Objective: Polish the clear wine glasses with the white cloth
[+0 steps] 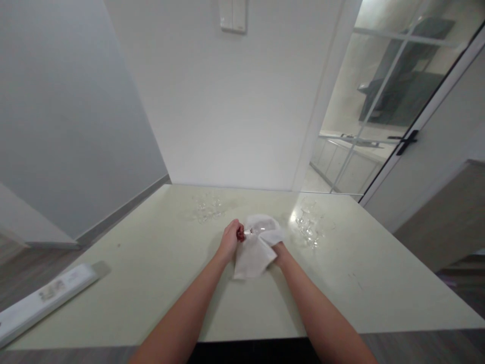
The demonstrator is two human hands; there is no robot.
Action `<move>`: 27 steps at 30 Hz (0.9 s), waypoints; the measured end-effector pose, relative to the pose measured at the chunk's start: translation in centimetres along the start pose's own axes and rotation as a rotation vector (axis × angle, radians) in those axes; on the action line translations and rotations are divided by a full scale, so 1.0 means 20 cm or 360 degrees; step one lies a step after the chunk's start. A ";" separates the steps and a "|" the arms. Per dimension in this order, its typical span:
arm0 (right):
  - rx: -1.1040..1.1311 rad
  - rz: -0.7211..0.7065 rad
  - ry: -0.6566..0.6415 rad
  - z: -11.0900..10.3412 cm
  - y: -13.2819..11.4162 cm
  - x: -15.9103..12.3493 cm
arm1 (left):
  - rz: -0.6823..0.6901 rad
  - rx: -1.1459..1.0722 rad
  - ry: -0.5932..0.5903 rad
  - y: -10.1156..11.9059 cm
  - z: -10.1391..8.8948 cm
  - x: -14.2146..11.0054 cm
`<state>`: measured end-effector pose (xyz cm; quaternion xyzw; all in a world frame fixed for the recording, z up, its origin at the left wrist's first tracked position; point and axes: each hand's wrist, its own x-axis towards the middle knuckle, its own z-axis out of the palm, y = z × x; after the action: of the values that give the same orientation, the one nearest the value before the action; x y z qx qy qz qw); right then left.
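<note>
Between my hands, over the middle of the table (162,283), lies a clear glass piece (261,229) on its side, with a dark red end (240,233); its exact kind cannot be made out. My left hand (229,237) is closed around the red end. A white cloth (253,258) wraps the far end of the glass piece and hangs down in front. My right hand (279,250) grips the cloth from the right, with its fingers mostly hidden beneath the folds.
Clear glassware (208,207) stands at the back left, and more clear glassware (308,222) is at the back right, near my right hand. A long white box (49,298) sits at the table's left edge. Behind the table rises a white wall (227,111); a glazed door (379,101) is on the right.
</note>
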<state>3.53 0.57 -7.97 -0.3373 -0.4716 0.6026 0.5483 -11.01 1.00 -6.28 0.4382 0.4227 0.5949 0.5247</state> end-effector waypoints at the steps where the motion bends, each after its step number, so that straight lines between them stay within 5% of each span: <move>1: 0.0002 -0.0059 0.0026 -0.01 0.01 0.00 | 0.0016 0.0069 -0.0129 0.00 0.02 -0.02; 4: -0.0129 -0.0279 0.0245 -0.06 0.02 0.02 | 0.0142 0.0346 -0.0474 0.01 0.04 -0.04; 8: -0.0728 -0.0417 0.0466 -0.12 0.03 0.04 | 0.0425 0.0548 -0.0317 0.01 0.02 -0.02; 12: -0.1119 -0.0492 -0.0032 -0.06 0.02 0.03 | 0.0536 0.0338 -0.0300 0.02 -0.02 -0.01; 16: -0.1036 -0.0431 -0.0518 -0.01 0.01 -0.03 | 0.0390 0.0103 -0.0525 0.03 -0.02 -0.03; 20: -0.0779 -0.0164 -0.0502 -0.03 0.01 -0.08 | 0.0212 -0.0165 -0.0785 0.04 -0.02 -0.04; 25: -0.1055 -0.0350 -0.0477 -0.02 -0.02 -0.05 | 0.0314 -0.0042 -0.0460 0.05 -0.01 -0.03; 27: -0.1073 -0.0362 -0.0486 -0.01 -0.02 -0.04 | 0.0257 -0.0030 -0.0486 0.05 -0.02 -0.02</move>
<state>4.09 -0.20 -7.69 -0.3507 -0.7537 0.3925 0.3935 -11.60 0.45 -5.49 0.5511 0.2959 0.5656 0.5375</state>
